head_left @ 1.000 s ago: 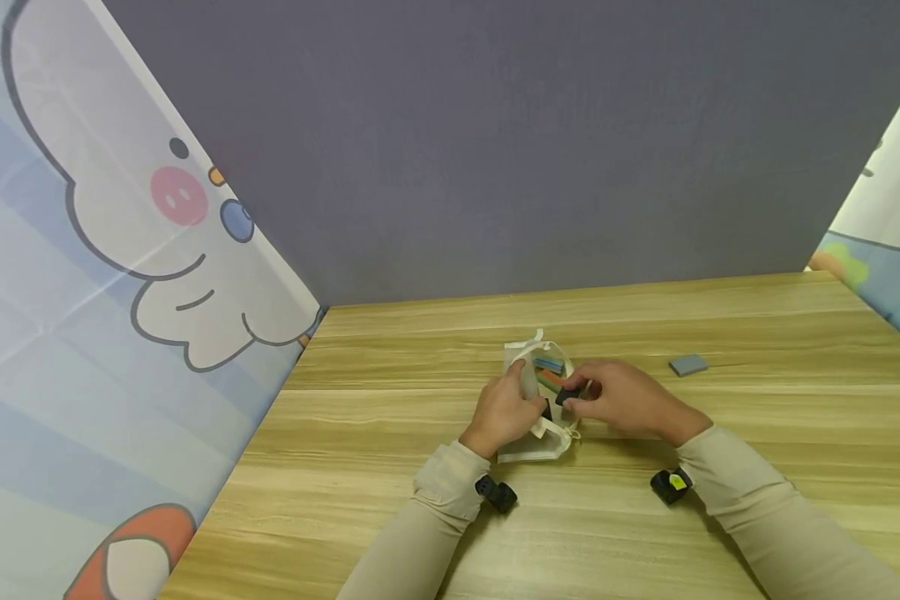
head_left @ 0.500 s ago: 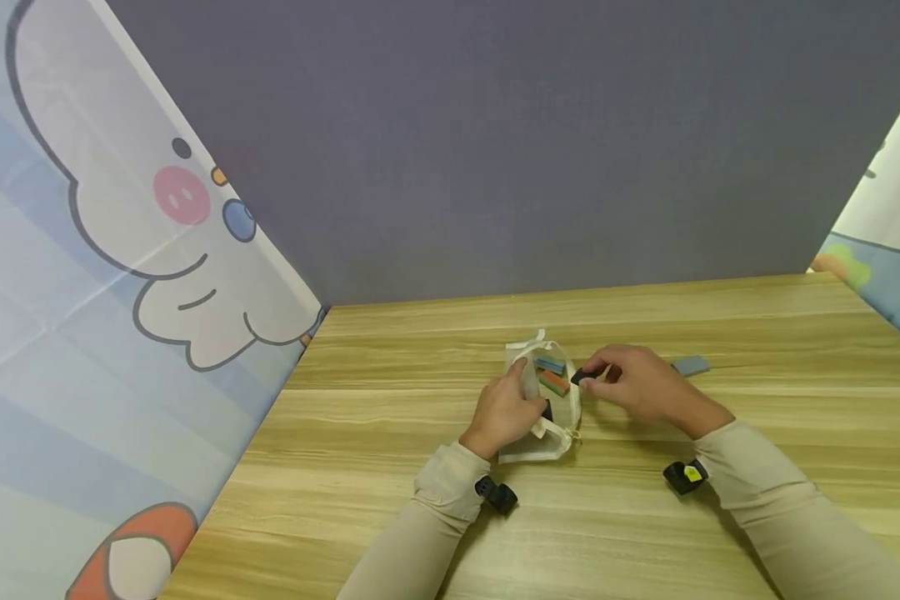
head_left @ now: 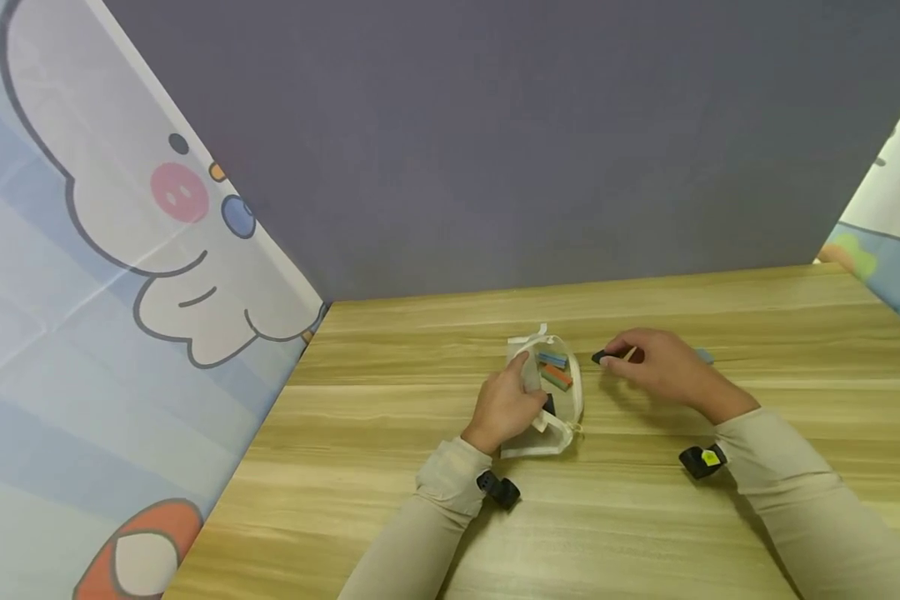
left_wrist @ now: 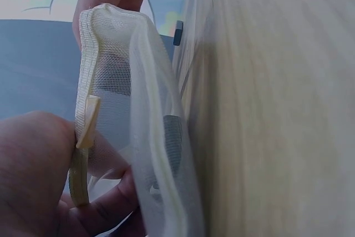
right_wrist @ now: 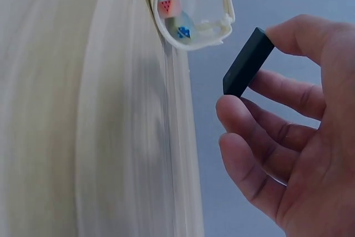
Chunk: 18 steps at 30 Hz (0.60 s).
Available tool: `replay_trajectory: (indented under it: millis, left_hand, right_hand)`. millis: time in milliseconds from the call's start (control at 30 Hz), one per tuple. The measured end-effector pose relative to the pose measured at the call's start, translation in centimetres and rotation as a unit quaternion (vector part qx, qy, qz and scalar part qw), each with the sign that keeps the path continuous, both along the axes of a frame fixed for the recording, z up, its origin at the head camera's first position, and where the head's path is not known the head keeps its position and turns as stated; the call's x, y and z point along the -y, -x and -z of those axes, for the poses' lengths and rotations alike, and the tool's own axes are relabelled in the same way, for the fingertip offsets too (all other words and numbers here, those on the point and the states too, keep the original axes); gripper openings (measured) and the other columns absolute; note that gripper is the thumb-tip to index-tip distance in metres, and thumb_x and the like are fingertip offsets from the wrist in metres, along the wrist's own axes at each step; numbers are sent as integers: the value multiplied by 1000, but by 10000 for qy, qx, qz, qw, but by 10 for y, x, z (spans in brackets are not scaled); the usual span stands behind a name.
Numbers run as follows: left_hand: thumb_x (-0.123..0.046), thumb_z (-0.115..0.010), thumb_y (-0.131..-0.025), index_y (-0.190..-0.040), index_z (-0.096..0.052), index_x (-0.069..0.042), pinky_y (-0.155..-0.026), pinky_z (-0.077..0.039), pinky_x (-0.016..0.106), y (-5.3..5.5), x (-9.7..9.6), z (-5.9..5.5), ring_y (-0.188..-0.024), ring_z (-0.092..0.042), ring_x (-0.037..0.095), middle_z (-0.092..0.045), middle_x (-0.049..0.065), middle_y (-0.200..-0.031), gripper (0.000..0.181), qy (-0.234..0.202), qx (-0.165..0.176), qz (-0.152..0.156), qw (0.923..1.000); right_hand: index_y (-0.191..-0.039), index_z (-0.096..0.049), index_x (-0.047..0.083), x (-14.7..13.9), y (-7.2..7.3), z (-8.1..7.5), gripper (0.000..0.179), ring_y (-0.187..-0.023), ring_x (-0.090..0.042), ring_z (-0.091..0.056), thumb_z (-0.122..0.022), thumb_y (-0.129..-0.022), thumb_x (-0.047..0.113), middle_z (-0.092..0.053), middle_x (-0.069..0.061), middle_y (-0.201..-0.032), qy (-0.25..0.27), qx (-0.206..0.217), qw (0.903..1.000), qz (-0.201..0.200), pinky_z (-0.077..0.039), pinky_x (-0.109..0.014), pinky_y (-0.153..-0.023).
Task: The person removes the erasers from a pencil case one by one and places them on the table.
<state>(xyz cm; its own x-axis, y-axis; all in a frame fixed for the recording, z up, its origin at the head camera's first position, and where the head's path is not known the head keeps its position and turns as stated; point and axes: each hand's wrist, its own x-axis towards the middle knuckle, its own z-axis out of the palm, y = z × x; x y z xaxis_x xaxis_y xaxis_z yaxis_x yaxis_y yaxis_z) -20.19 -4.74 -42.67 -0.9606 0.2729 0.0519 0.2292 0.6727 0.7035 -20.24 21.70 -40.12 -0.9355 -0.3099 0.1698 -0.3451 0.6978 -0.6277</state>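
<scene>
My left hand (head_left: 504, 404) grips the near-left side of a white mesh drawstring bag (head_left: 528, 448), its mouth held wide. Inside lie a blue block (head_left: 552, 360) and an orange-and-green block (head_left: 557, 377); in the right wrist view these show a blueberry print and a watermelon print. A dark piece (head_left: 548, 404) also shows in the bag beside my left fingers. To the right of the bag, my right hand (head_left: 660, 367) pinches a small black rectangular block (right_wrist: 248, 62) between thumb and fingertips, above the table. The other right fingers are loosely bent.
A flat blue-grey piece (head_left: 703, 356) lies on the wooden table (head_left: 390, 367), partly hidden behind my right hand. A grey panel (head_left: 510, 150) rises along the table's far edge. Printed cartoon cloth (head_left: 67, 333) hangs on the left side.
My right hand has drawn the black block out of the bag's mouth and moved it to the right and away from me. My left hand keeps its grip on the bag.
</scene>
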Motion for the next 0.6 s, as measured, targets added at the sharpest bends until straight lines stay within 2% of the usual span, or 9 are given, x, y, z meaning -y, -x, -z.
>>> replay_trajectory:
  millis: [267, 433, 600]
  left_hand:
    - [-10, -60, -85, -155, -39, -11, -33, -21, 23, 1, -1, -1, -33, -21, 4, -34, -11, -41, 73, 100, -210, 0, 9997]
    - [-10, -60, -86, -156, -37, -10, -34, -21, 22, 0, -1, -1, -33, -21, 4, -35, -11, -42, 73, 138, -286, 67, 9995]
    - [-10, -60, -85, -156, -37, -12, -36, -22, 22, -1, 0, -2, -34, -23, 3, -37, -12, -43, 74, 106, -353, -19, 9993]
  right_hand:
    - [-112, -73, 10, -11, 1, -3, 35, -81, -17, -64, -61, -100, 41, -69, -5, -103, -29, 7, 9998, 221, -49, -37, -68]
    - [-113, -72, 8, -17, 1, -1, 37, -77, -17, -63, -60, -100, 41, -69, -8, -105, 1, 71, 9995, 307, -49, -37, -64]
    - [-110, -73, 10, -22, 3, 2, 39, -75, -18, -59, -59, -100, 44, -70, -8, -106, -160, 35, 9985, 529, -47, -37, -64]
